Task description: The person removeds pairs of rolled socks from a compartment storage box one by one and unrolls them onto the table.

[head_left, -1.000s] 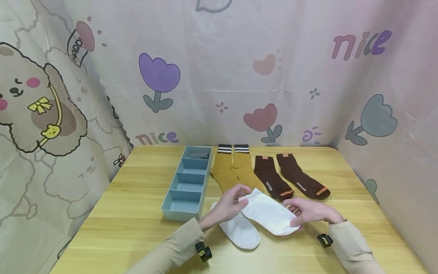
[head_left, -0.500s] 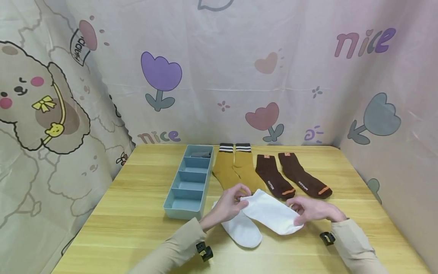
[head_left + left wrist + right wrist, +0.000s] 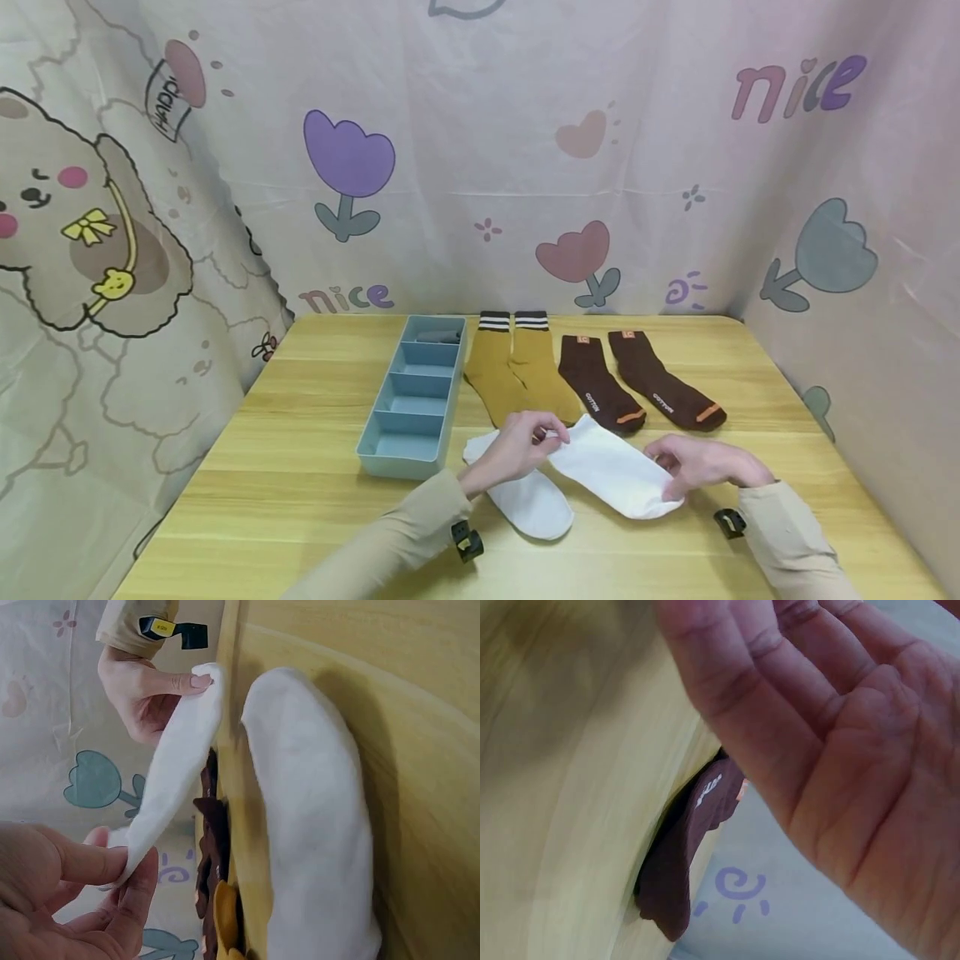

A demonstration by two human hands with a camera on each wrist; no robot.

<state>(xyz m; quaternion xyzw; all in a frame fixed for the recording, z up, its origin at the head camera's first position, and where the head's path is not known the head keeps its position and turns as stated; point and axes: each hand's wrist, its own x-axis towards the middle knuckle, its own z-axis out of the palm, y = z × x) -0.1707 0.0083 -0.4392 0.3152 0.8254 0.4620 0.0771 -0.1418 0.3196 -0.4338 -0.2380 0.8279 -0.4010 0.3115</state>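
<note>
Two hands, one sock! The left hand (image 3: 517, 450), at nine o'clock from the held white sock (image 3: 615, 471), pinched one end between thumb and fingertips; over at three, the right hand (image 3: 701, 462) gripped the other end, fingers curled, thumb pressed on the cloth. The sock slanted between them, raised off the wooden table (image 3: 270, 483), as the left wrist view made plain. And down at eight o'clock lay the other white sock (image 3: 536, 507), flat, partly hidden beneath the left hand and wrist! Up top, one brown sock (image 3: 597, 385) near half past eleven, a second brown sock (image 3: 660, 385) at one. Round at ten, two mustard socks (image 3: 536, 375), striped cuffs towards twelve. Just beside them, the four-compartment blue-grey tray (image 3: 397, 467), with a grey item (image 3: 438, 337) in its farthest section.
</note>
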